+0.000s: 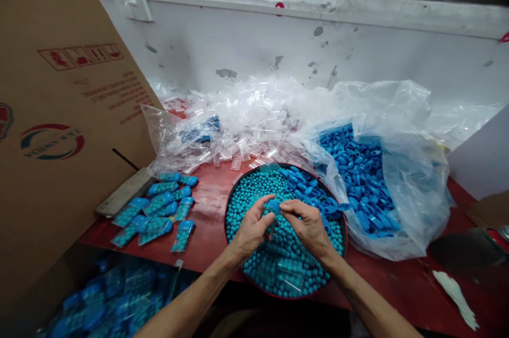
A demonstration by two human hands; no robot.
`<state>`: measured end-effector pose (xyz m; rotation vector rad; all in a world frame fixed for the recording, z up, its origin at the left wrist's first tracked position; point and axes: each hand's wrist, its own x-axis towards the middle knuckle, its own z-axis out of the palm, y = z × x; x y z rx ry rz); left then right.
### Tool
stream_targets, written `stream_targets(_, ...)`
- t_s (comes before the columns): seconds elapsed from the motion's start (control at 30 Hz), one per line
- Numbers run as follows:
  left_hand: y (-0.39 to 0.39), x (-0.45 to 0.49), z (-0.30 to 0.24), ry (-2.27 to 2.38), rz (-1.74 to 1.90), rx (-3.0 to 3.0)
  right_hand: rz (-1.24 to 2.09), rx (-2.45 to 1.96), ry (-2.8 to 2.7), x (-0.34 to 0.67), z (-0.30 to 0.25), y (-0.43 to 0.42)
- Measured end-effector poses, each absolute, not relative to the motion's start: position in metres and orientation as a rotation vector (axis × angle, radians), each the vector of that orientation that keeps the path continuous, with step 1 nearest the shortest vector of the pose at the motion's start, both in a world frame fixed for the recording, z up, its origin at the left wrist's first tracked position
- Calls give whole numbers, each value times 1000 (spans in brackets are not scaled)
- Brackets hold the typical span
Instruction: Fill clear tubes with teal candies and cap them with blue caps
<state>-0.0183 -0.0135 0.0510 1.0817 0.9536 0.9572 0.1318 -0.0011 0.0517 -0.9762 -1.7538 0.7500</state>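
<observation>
My left hand (251, 225) is closed around a small clear container, mostly hidden by the fingers, with a blue cap (272, 206) at its top. At that cap's right edge, my right hand (309, 224) pinches with thumb and forefinger. Both hands are over a round tray (345, 245) full of teal balls (254, 185). Loose blue caps (304, 185) lie on the balls at the tray's far right. Near its front, clear empty-looking containers (290, 274) rest on the balls.
Filled, capped containers (183, 235) lie on the red table (210, 195) at left, with more below the edge (115, 295). A cardboard box (71, 99) stands left. Clear containers (274, 134) are heaped behind; a plastic bag (413, 205) of blue caps (358, 168) sits right.
</observation>
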Motion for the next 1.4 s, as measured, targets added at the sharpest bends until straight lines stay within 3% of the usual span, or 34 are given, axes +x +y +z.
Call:
stream_targets(0.27, -18, -16, 48, 993, 967, 1029, 810, -958, -1806, 135, 55, -5)
stream_targets(0.47, -18, -24, 53, 925, 928, 1114, 1447, -915, -1471, 143, 64, 5)
stream_targets(0.57, -19, -26, 54, 918, 883, 1172, 1525, -988, -1194, 137, 61, 7)
stream_targets(0.67, -23, -24, 55, 988, 900, 1206, 1338, -1101, -1337, 131, 60, 4)
stream_targets(0.83, -29, -18, 60, 1080, 1041, 1311, 766, -1044, -2044, 129, 64, -15)
stream_targets(1.03, -42, -18, 58, 1101, 979, 1269, 413, -1198, -2398, 120, 57, -41)
stream_targets(1.4, -45, -15, 45, 1221, 1063, 1063, 431, -1205, -2375, 105, 43, -36)
